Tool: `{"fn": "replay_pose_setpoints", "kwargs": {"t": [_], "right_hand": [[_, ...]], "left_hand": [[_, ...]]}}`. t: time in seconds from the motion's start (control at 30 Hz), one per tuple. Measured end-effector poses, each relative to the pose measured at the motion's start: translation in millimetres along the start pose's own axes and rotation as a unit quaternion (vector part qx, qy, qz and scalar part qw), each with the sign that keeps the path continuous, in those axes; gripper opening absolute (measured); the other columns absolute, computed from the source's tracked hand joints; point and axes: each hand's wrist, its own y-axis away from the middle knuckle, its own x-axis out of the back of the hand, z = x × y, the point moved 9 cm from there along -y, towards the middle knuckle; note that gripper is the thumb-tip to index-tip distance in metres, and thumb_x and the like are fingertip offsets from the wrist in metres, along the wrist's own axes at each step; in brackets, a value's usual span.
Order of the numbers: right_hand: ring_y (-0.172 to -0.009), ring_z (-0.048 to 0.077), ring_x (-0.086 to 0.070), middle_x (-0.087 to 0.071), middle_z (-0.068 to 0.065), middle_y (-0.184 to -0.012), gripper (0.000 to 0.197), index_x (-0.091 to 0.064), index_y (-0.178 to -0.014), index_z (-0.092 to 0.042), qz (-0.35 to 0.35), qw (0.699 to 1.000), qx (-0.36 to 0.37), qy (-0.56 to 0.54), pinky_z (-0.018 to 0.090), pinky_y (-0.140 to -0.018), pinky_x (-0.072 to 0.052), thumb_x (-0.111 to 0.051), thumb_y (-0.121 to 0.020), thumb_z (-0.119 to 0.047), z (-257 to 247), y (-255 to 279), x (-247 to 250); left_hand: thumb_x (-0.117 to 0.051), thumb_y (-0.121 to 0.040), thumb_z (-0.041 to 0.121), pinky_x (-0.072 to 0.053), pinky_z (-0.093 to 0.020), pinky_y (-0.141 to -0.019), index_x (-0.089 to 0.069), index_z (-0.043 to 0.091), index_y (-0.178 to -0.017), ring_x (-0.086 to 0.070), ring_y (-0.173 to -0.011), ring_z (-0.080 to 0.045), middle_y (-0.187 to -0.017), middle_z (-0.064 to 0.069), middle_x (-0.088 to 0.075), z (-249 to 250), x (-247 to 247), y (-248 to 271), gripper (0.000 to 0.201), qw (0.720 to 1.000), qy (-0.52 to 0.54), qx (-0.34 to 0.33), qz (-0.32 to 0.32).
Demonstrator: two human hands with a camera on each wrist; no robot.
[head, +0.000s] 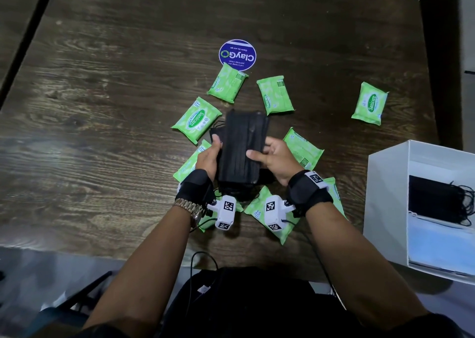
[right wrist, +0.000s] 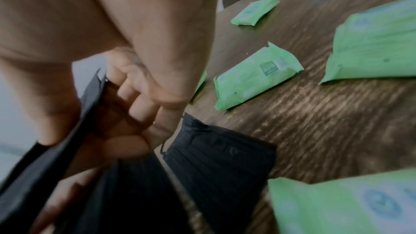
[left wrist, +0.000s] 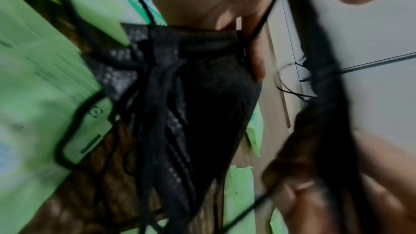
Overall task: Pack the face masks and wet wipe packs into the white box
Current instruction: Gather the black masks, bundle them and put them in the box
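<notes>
Stack of black face masks [head: 241, 148] held above the dark wooden table [head: 102, 93], long axis running 12 to 6 o'clock in the head view. The left hand [head: 208, 157] pinches the stack's 9 o'clock long edge, thumb on top; the right hand [head: 273, 159] clasps the 3 o'clock long edge, thumb across the upper face and fingers [right wrist: 139, 106] curled beneath, as the right wrist view shows. The white box [head: 385, 198] stands open at roughly 4 o'clock from the stack, well apart from it, at the table's near right corner; the right hand is the nearer of the two. Inside lie black masks [head: 437, 201] toward the far end and pale blue masks [head: 439, 247] toward the near end. Green wet wipe packs [head: 196, 120] ring the hands on all sides, one lone pack [head: 370, 103] at 2 o'clock. A further black mask [right wrist: 223, 156] lies on the table below the stack. Judged route to the box: rightward over the pack at 3 o'clock [head: 303, 148], with bare table beyond it; the box's near wall must be cleared from above. A round blue sticker [head: 237, 54] lies at 12 o'clock.
</notes>
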Motion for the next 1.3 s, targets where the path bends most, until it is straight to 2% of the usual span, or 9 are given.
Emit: {"fn": "replay_pose_setpoints", "kwargs": {"t": [0.13,0.23,0.4,0.53,0.63,0.73,0.83,1.07,1.3], "right_hand": [[-0.094,0.029,-0.071,-0.073,0.02,-0.104,0.042,-0.06,-0.124,-0.004,-0.032,0.996,-0.021,0.081,0.047,-0.084,-0.059,-0.071,-0.085,0.005,19,-3,-11],[-0.084,0.023,-0.071,-0.074,0.018,-0.096,0.034,-0.062,-0.113,-0.003,0.007,0.994,-0.015,0.111,0.042,-0.08,-0.06,-0.077,-0.083,-0.005,23,-6,-9],[-0.092,0.026,-0.066,-0.07,0.007,-0.096,0.038,-0.063,-0.102,-0.011,0.205,0.904,-0.028,0.375,0.036,-0.079,-0.053,-0.078,-0.081,-0.04,27,-17,32],[-0.112,0.035,-0.06,-0.062,0.014,-0.119,0.053,-0.054,-0.118,-0.007,0.207,0.829,-0.093,0.511,0.043,-0.088,-0.051,-0.078,-0.081,-0.036,46,-25,32],[-0.1,0.034,-0.066,-0.069,0.015,-0.104,0.028,-0.067,-0.096,-0.005,0.192,0.847,-0.107,0.484,0.041,-0.085,-0.054,-0.076,-0.081,-0.026,51,-30,30],[-0.083,0.029,-0.066,-0.071,0.013,-0.086,0.012,-0.068,-0.075,-0.005,0.185,0.885,-0.084,0.419,0.036,-0.075,-0.055,-0.074,-0.077,-0.015,48,-36,32],[-0.067,0.019,-0.059,-0.062,0.001,-0.068,0.027,-0.057,-0.065,-0.021,0.18,0.934,-0.038,0.305,0.03,-0.068,-0.051,-0.082,-0.072,-0.012,39,-37,34],[-0.082,0.024,-0.067,-0.069,0.019,-0.098,0.04,-0.057,-0.105,-0.008,0.072,0.995,0.008,-0.064,0.033,-0.068,-0.058,-0.08,-0.075,0.005,-4,-13,13],[-0.092,0.029,-0.072,-0.074,0.017,-0.1,0.057,-0.059,-0.114,-0.006,0.044,0.999,-0.012,0.024,0.049,-0.085,-0.059,-0.088,-0.066,0.001,13,-5,1]], "left_hand": [[-0.08,-0.072,0.04,-0.056,-0.047,-0.085,-0.074,0.015,-0.091,-0.069,-0.088,-0.029,-0.097,-0.012,-0.073,4,-8,6,0.032,0.998,0.035,-0.048,-0.029],[-0.075,-0.081,0.012,-0.052,-0.035,-0.077,-0.067,0.012,-0.095,-0.066,-0.076,-0.014,-0.088,-0.002,-0.07,8,3,5,0.017,0.993,-0.062,-0.101,0.011],[-0.072,-0.084,0.01,-0.056,-0.038,-0.083,-0.044,0.013,-0.134,-0.066,-0.091,-0.017,-0.107,-0.004,-0.066,4,25,7,0.057,0.99,-0.054,-0.114,0.064],[-0.071,-0.083,0.009,-0.05,-0.029,-0.096,-0.03,0.031,-0.148,-0.057,-0.12,-0.012,-0.138,0.0,-0.051,13,36,6,0.079,0.979,-0.088,-0.181,0.027],[-0.063,-0.088,0.001,-0.041,-0.015,-0.102,-0.053,0.024,-0.133,-0.051,-0.124,-0.005,-0.133,0.004,-0.056,21,34,11,0.051,0.966,-0.143,-0.217,0.001],[-0.06,-0.091,-0.001,-0.047,-0.01,-0.087,-0.067,0.018,-0.114,-0.063,-0.105,-0.006,-0.116,-0.003,-0.067,19,36,8,0.031,0.974,-0.119,-0.193,0.006],[-0.056,-0.092,-0.004,-0.05,-0.011,-0.075,-0.072,0.011,-0.104,-0.067,-0.085,-0.002,-0.101,-0.008,-0.071,13,39,2,0.025,0.982,-0.09,-0.167,0.021],[-0.058,-0.091,-0.002,-0.053,-0.021,-0.084,-0.074,0.014,-0.099,-0.068,-0.09,-0.01,-0.101,-0.006,-0.072,11,20,-2,0.025,0.99,-0.036,-0.138,0.015],[-0.064,-0.091,0.029,-0.053,-0.025,-0.071,-0.071,0.019,-0.074,-0.062,-0.071,-0.005,-0.074,0.007,-0.069,15,-20,5,0.022,0.993,-0.011,-0.119,-0.007]]}}
